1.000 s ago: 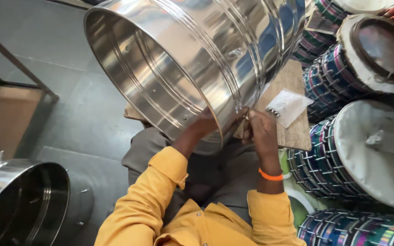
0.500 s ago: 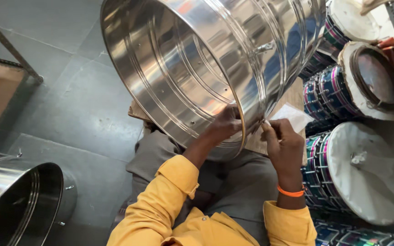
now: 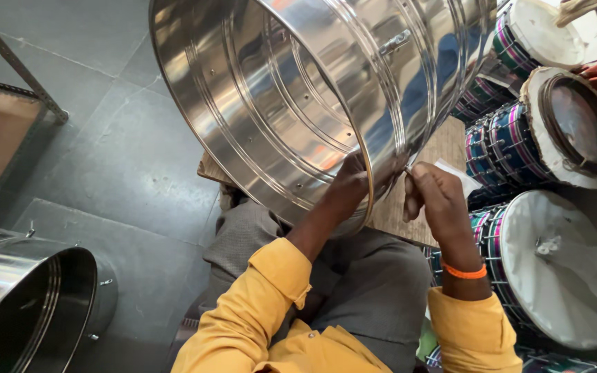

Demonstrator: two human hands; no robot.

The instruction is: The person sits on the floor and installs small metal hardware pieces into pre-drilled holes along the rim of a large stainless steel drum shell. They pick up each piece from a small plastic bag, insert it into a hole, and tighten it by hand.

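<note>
My left hand (image 3: 348, 188) reaches inside the big steel drum shell (image 3: 298, 103), fingers curled against the inner wall just behind the lower rim, pressing there rather than closing around anything I can make out. My right hand (image 3: 431, 200) sits just outside the same rim, at centre right of the frame, fingertips pinched on something small and thin at the edge of the metal; it is too small to tell what it is. The shell fills the upper middle of the frame, tilted with its open mouth toward me and its lower edge resting over my lap, above my grey trousers (image 3: 354, 283). I judge that I am in the middle of fitting a small piece of hardware through one of the holes near the rim, one hand backing it from inside while the other works it from outside. The next move calls for keeping the shell steady and both hands lined up on the same hole. Behind the shell lies a wooden board (image 3: 443, 148) with a small white packet (image 3: 459, 176). Finished striped drums (image 3: 554, 138) with white heads stack up at the right, another steel shell (image 3: 22, 304) lies at lower left, and the grey stone floor (image 3: 126, 159) spreads to the left.
</note>
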